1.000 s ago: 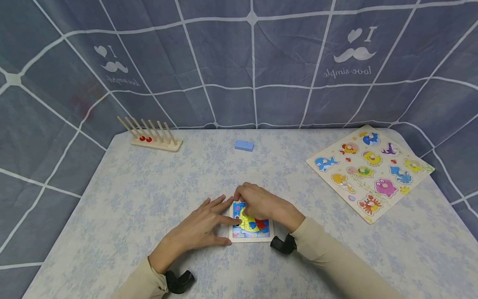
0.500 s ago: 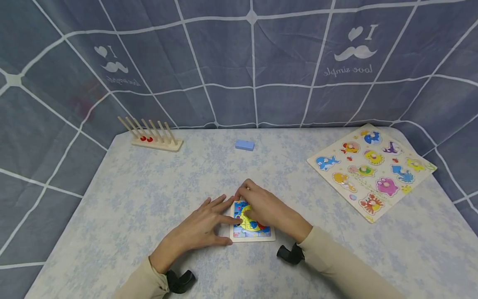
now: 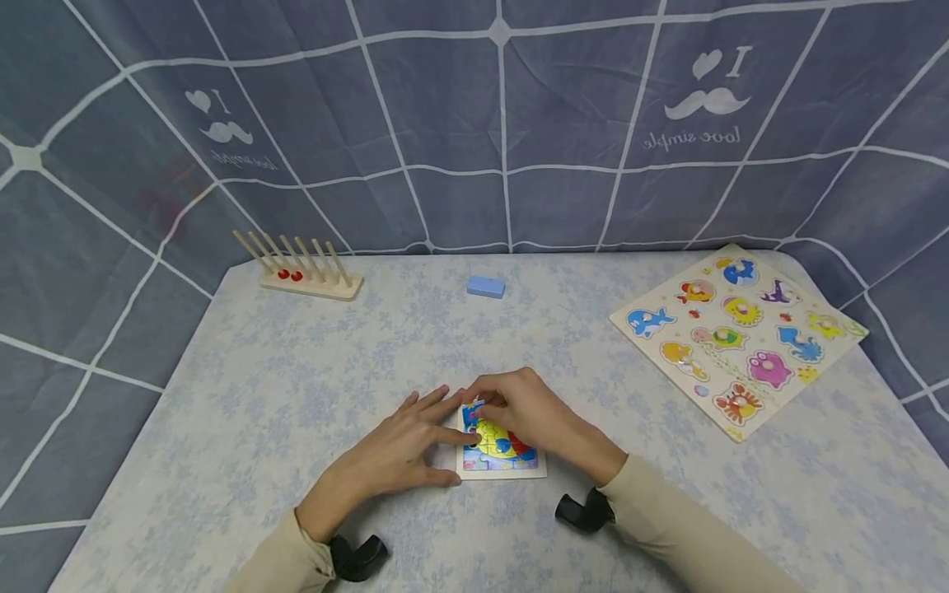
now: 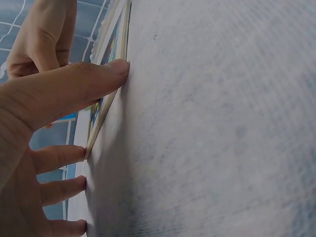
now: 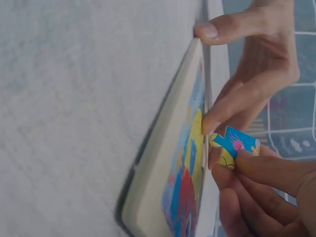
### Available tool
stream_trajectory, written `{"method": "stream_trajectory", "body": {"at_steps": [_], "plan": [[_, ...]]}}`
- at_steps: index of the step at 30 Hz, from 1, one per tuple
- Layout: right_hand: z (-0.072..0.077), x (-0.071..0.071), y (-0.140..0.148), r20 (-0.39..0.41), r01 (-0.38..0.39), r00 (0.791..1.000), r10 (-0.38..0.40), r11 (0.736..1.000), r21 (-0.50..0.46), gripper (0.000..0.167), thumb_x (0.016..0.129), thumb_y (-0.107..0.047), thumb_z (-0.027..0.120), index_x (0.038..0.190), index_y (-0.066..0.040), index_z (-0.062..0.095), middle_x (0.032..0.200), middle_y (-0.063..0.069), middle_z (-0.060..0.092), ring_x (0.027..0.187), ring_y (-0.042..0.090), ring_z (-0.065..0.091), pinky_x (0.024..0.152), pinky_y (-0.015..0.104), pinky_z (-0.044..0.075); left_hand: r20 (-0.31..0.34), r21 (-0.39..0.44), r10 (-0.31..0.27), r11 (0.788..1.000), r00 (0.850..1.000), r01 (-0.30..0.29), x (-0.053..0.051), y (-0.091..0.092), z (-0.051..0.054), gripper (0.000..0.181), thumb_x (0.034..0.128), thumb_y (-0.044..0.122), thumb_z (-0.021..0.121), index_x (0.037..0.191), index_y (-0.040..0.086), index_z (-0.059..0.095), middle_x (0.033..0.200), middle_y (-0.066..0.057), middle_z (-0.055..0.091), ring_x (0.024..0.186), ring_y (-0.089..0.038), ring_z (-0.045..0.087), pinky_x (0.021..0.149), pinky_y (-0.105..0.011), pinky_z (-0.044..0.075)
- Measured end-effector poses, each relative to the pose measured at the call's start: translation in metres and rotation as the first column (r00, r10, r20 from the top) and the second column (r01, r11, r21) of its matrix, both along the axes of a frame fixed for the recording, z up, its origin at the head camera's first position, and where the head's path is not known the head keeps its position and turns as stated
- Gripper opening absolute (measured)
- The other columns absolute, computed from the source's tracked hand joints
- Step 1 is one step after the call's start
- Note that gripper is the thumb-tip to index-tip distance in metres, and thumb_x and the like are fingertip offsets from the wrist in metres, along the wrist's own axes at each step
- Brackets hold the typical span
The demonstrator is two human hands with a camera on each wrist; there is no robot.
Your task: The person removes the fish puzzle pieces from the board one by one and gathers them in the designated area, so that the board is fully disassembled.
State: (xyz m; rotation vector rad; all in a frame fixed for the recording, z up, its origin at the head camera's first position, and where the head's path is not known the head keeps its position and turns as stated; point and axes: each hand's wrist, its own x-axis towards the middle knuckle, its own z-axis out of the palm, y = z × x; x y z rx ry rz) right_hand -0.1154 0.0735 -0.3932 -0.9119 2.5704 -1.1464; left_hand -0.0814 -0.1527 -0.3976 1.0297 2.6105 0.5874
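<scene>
A small jigsaw puzzle (image 3: 500, 463) with a yellow fish on blue lies in a pale frame on the table, before both hands. My left hand (image 3: 396, 451) is spread at its left side. The thumb (image 4: 116, 69) touches the frame's edge, and one finger reaches over onto the picture. Above the puzzle's upper left part, my right hand (image 3: 537, 416) pinches a jigsaw piece (image 5: 242, 141) between thumb and fingers. Blue with a pink spot and yellow parts, the piece is tilted and held clear of the board in the right wrist view. The right hand hides the puzzle's upper right part.
A wooden peg stand (image 3: 319, 284) with red beads is at the back left. Behind the puzzle, a blue block (image 3: 485, 287) lies near the back edge. To the right rests a sea-animal knob puzzle board (image 3: 712, 387). Tiled-pattern cloth (image 3: 445, 107) hangs behind the table.
My right hand has shifted slightly right, its knuckles first rising and then lowering, so more of the puzzle's upper left shows. The left hand has stayed in place.
</scene>
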Motion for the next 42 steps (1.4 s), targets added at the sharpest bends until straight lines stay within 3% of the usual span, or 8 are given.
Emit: {"method": "stream_trajectory", "body": {"at_steps": [7,10,18,23,31,36,42], "plan": [[0.001,-0.001,0.019,0.124,0.095,0.989,-0.083,0.991,-0.098,0.016,0.089,-0.007,0.073,0.103,-0.007,0.079,0.097,0.003,0.075,0.073,0.007,0.067,0.059,0.021,0.052,-0.013,-0.005,0.0,1.0,1.0,0.0,0.0,0.0,-0.001,0.054,0.0809,0.04,0.08,0.131,0.025,0.067,0.157,-0.015,0.032,0.146,-0.039,0.021,0.109,-0.068,0.022],[0.0,-0.002,0.032,0.145,0.138,0.982,-0.121,0.984,-0.112,0.015,0.088,-0.006,0.073,0.102,-0.006,0.079,0.098,0.005,0.075,0.081,0.008,0.069,0.064,0.022,0.054,-0.01,-0.004,0.002,1.0,1.0,-0.002,0.0,0.0,-0.002,0.054,0.0809,0.04,0.08,0.131,0.025,0.067,0.157,-0.014,0.032,0.146,-0.039,0.021,0.109,-0.068,0.021],[-0.003,0.0,0.068,0.133,0.285,0.952,-0.277,0.957,-0.047,0.014,0.085,-0.008,0.076,0.098,-0.011,0.081,0.093,0.001,0.076,0.082,0.009,0.069,0.064,0.024,0.053,-0.007,-0.002,0.013,1.0,1.0,-0.013,0.0,0.001,-0.002,0.054,0.0796,0.039,0.082,0.129,0.024,0.068,0.157,-0.014,0.033,0.146,-0.038,0.022,0.11,-0.067,0.02],[-0.004,0.002,0.086,0.144,0.347,0.927,-0.345,0.938,0.015,0.013,0.086,-0.008,0.075,0.097,-0.011,0.081,0.093,0.003,0.075,0.075,0.01,0.065,0.057,0.025,0.049,-0.006,0.004,0.015,1.0,1.0,-0.015,0.0,0.001,-0.002,0.054,0.0787,0.038,0.082,0.129,0.024,0.068,0.157,-0.014,0.033,0.146,-0.037,0.022,0.111,-0.067,0.019],[-0.006,0.002,0.092,0.163,0.363,0.916,-0.367,0.93,0.054,0.012,0.085,-0.007,0.075,0.096,-0.008,0.08,0.09,0.003,0.075,0.072,0.011,0.063,0.058,0.025,0.048,0.01,0.017,0.018,1.0,1.0,-0.018,0.0,0.0,-0.003,0.054,0.0789,0.037,0.082,0.13,0.024,0.068,0.157,-0.013,0.033,0.147,-0.037,0.02,0.111,-0.066,0.017],[-0.009,0.001,0.09,0.117,0.359,0.923,-0.367,0.929,0.085,0.012,0.084,-0.006,0.076,0.095,-0.006,0.079,0.086,0.001,0.071,0.071,0.011,0.058,0.06,0.026,0.047,0.013,0.015,0.02,1.0,1.0,-0.02,0.0,0.0,-0.003,0.054,0.0795,0.038,0.082,0.13,0.024,0.068,0.157,-0.013,0.032,0.147,-0.036,0.02,0.111,-0.066,0.017],[-0.009,0.0,0.087,0.083,0.383,0.917,-0.391,0.918,0.098,0.009,0.081,-0.003,0.076,0.088,-0.007,0.079,0.081,-0.001,0.064,0.071,0.013,0.056,0.063,0.027,0.046,0.013,0.021,0.023,0.999,1.0,-0.024,0.0,0.0,-0.003,0.054,0.0791,0.038,0.082,0.129,0.024,0.068,0.157,-0.013,0.033,0.147,-0.036,0.02,0.111,-0.066,0.017]]}}
